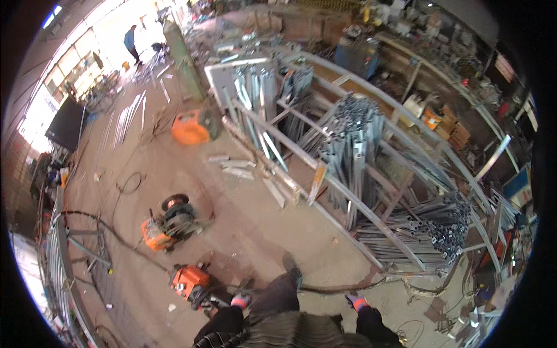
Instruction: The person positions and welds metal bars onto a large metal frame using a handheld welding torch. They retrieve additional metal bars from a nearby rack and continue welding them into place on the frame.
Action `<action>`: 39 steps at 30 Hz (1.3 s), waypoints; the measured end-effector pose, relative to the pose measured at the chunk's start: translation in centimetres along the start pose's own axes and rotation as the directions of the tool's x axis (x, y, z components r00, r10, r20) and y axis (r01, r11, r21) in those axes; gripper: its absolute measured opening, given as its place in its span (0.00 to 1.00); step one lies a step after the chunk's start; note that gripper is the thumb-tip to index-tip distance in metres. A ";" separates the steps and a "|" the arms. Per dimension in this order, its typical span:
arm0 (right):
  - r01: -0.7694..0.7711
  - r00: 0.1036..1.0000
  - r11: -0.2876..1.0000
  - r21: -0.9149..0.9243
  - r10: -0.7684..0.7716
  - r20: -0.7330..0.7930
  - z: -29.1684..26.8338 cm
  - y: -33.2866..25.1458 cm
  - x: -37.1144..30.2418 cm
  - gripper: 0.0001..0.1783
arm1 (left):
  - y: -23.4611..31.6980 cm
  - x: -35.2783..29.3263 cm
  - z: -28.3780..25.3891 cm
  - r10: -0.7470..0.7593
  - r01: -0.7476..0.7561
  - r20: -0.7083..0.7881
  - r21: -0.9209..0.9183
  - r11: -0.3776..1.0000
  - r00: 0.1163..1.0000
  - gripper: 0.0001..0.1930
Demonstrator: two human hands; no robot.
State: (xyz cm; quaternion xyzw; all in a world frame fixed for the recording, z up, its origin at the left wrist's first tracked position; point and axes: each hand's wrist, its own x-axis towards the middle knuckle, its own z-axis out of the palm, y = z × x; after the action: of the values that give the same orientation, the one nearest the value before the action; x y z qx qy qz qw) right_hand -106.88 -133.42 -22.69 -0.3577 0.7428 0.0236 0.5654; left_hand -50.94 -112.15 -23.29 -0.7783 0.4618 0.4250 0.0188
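Note:
My left hand [240, 300], in a grey glove with a bright orange-pink cuff, hangs beside my left thigh. It is close to an orange and black machine [190, 282] on the floor; its fingers are too small and blurred to read. My right hand [356, 300], gloved alike, is held out low on the right over the floor. Its fingers look loosely apart, and I see nothing in them. One dark shoe [294, 277] shows ahead of my body.
A steel rack [348, 191] full of metal tubes [354, 136] runs along the right. On the floor lie a wire-spool machine [168, 223], an orange unit [191, 127], metal offcuts [238, 168] and a dark cable [125, 240]. A person [132, 44] stands far off near the bright opening.

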 end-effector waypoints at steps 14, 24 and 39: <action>0.624 0.777 0.709 -0.329 -0.514 0.365 11.1 -61.7 9.3 0.50 | 19.9 26.8 -42.9 -0.141 -0.215 -0.272 -0.920 0.327 0.952 0.27; 0.689 0.699 0.720 -0.087 -0.628 0.343 13.8 -86.7 7.7 0.55 | 26.0 44.1 -60.2 0.127 -0.424 -0.404 -0.858 0.291 0.906 0.32; 0.713 0.659 0.655 -0.250 -0.748 -0.078 19.0 -117.0 23.6 0.65 | 37.1 77.4 -81.1 0.325 -0.638 -0.564 -0.542 0.548 0.759 0.54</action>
State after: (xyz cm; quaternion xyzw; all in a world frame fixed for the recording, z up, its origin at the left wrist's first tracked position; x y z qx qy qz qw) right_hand -28.40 -223.86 -6.56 -0.6817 0.5753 -0.1641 0.4212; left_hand -9.50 -221.99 -10.60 -0.6299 0.4551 0.3875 -0.4959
